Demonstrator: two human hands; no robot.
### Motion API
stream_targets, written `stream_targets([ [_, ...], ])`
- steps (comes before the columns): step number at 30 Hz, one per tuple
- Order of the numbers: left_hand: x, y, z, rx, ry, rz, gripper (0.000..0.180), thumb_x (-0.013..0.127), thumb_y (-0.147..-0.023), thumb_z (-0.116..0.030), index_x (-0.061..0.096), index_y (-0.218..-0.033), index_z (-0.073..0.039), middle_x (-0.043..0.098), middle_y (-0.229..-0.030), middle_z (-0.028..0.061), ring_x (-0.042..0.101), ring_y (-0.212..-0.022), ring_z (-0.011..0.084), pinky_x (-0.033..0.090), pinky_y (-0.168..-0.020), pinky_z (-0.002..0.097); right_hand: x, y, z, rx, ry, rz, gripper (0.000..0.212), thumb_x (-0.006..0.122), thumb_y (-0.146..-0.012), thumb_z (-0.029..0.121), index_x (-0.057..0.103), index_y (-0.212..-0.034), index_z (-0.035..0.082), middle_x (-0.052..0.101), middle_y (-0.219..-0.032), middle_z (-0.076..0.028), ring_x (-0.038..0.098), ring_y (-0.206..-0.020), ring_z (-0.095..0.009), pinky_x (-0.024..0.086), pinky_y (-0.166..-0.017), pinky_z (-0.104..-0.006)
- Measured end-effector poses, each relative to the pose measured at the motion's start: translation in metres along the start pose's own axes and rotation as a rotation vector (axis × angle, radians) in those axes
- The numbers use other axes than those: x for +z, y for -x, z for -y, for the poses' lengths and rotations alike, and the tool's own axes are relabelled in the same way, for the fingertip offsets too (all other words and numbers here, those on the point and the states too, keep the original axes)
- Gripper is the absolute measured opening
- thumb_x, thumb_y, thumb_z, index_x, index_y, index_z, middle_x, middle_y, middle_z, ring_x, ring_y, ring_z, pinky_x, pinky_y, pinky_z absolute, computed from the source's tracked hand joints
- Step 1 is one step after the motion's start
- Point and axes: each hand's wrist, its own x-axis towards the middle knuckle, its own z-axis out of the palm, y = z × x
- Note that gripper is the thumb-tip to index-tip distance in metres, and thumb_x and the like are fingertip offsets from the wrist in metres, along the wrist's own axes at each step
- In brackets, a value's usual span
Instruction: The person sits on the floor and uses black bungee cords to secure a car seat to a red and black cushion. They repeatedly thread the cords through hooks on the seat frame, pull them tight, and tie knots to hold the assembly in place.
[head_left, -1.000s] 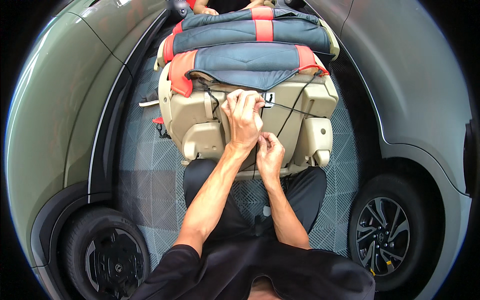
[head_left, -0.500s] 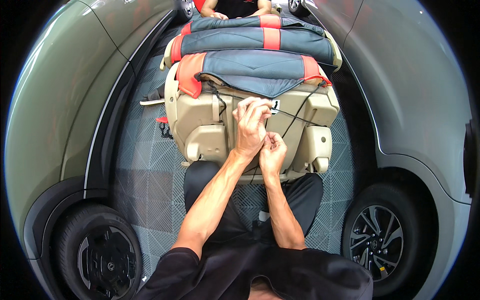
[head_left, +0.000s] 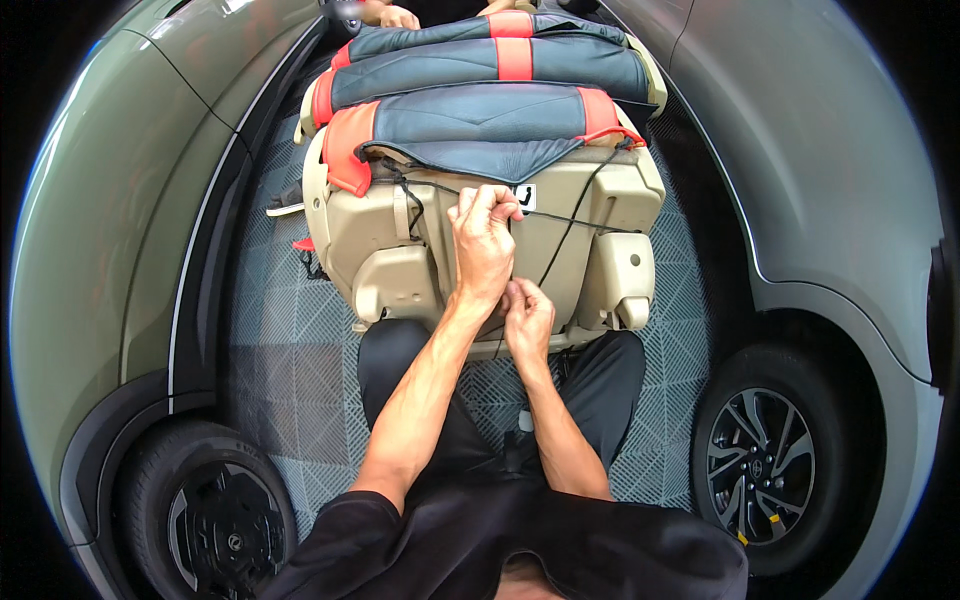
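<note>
In front of me a beige car seat back [head_left: 545,250] carries a dark blue-grey and red leather cover [head_left: 470,125], its loose lower edge hanging over the beige shell. Black cord [head_left: 574,216] crosses the shell from the cover's corners. My left hand [head_left: 482,240] is closed near the middle of the seat, fingers bent in a pinch on the cord, just below the cover's edge. Lower and slightly right, my right hand [head_left: 528,318] is closed, thumb and fingers pinching the cord's lower part. The fingers hide most of the cord there.
Two more covered seat backs [head_left: 425,78] stand behind. Cars flank me, a green one [head_left: 90,250] at left and a grey one [head_left: 790,200] at right, with wheels [head_left: 758,465] close by. Another person's hand [head_left: 399,18] shows at the far end. Grey tile floor [head_left: 270,350] lies beneath.
My left fingers have closed from a looser, more spread pose. My right hand sits a little lower, farther from the left fingertips. The view has shifted slightly.
</note>
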Motion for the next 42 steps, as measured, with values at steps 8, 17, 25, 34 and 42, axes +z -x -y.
stream_targets([
  [8, -0.005, 0.047, 0.005, -0.288, 0.204, -0.013, 0.009, 0.062, -0.098, 0.003, 0.062, -0.091, -0.003, 0.065, -0.078, 0.0067, 0.064, -0.073, 0.0226, 0.049, -0.072, 0.0386, 0.016, -0.023, 0.009, -0.131, -0.095, -0.153, 0.017, 0.062, -0.104, 0.005, 0.072, -0.103, -0.009, 0.068, -0.076, -0.005, 0.056, -0.070, -0.009, 0.048, -0.063, -0.0295],
  [17, 0.005, 0.056, 0.002, -0.434, 0.679, -0.126, 0.012, 0.061, -0.109, -0.008, 0.059, -0.098, -0.001, 0.063, -0.083, 0.0028, 0.058, -0.077, 0.0103, 0.050, -0.074, 0.0262, -0.027, -0.026, 0.075, -0.020, 0.499, 0.178, 0.025, 0.069, -0.103, 0.014, 0.075, -0.116, -0.006, 0.077, -0.085, -0.022, 0.069, -0.073, -0.013, 0.056, -0.070, -0.0324],
  [25, 0.010, 0.064, -0.003, -0.566, 0.941, -0.208, 0.008, 0.061, -0.109, -0.009, 0.058, -0.109, -0.001, 0.063, -0.093, 0.0040, 0.057, -0.085, 0.0100, 0.050, -0.084, 0.0249, -0.026, -0.037, 0.109, 0.069, 0.002, 0.189, 0.037, 0.067, -0.106, 0.030, 0.076, -0.107, -0.007, 0.077, -0.078, -0.009, 0.075, -0.074, -0.016, 0.059, -0.069, -0.0301],
  [34, 0.022, 0.070, 0.009, -0.432, 0.859, -0.271, 0.007, 0.062, -0.109, -0.009, 0.060, -0.111, -0.002, 0.069, -0.095, 0.0045, 0.062, -0.090, 0.0101, 0.052, -0.088, 0.0276, -0.009, -0.070, 0.105, 0.009, 0.027, 0.200, 0.027, 0.075, -0.101, 0.020, 0.080, -0.100, -0.006, 0.072, -0.073, -0.001, 0.055, -0.065, -0.003, 0.046, -0.060, -0.0244],
  [42, -0.032, 0.030, -0.003, -0.529, 0.565, -0.051, 0.019, 0.065, -0.107, -0.013, 0.065, -0.122, -0.001, 0.078, -0.107, 0.0080, 0.061, -0.074, 0.0054, 0.046, -0.063, 0.0191, -0.007, -0.049, 0.096, -0.170, 0.250, 0.068, 0.019, 0.072, -0.099, 0.013, 0.079, -0.097, -0.004, 0.067, -0.071, -0.008, 0.050, -0.060, -0.010, 0.042, -0.057, -0.0303],
])
